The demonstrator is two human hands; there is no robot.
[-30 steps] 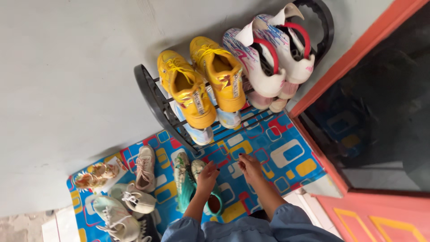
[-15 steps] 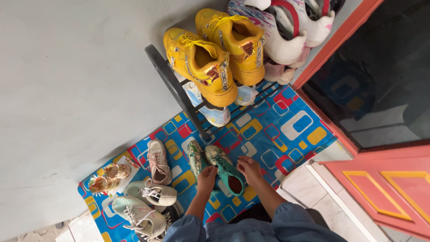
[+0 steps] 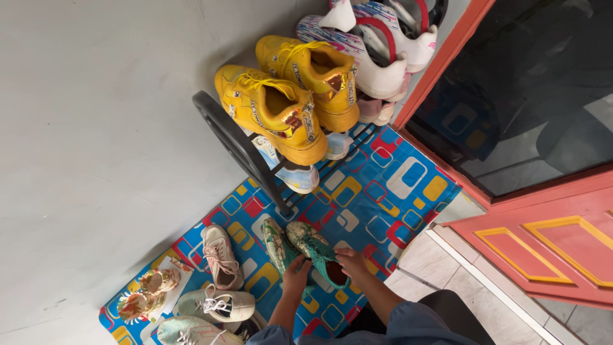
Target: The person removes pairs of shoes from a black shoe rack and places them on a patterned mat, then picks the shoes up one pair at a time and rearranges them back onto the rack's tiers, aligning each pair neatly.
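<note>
Two green shoes (image 3: 300,249) lie side by side on the patterned mat (image 3: 396,191), just below the black rack (image 3: 239,150). The left hand (image 3: 295,276) and right hand (image 3: 351,262) each curl fingers around a heel. Yellow sneakers (image 3: 287,96) sit atop the rack.

There is one view only, from a camera on the person's head, looking almost straight down from standing height. Nearest, at the bottom edge, are the forearms and both hands over the patterned mat (image 3: 383,191). Farther off stands the black shoe rack (image 3: 236,144) against the grey wall (image 3: 96,128), with the orange door frame (image 3: 440,70) right.
</note>
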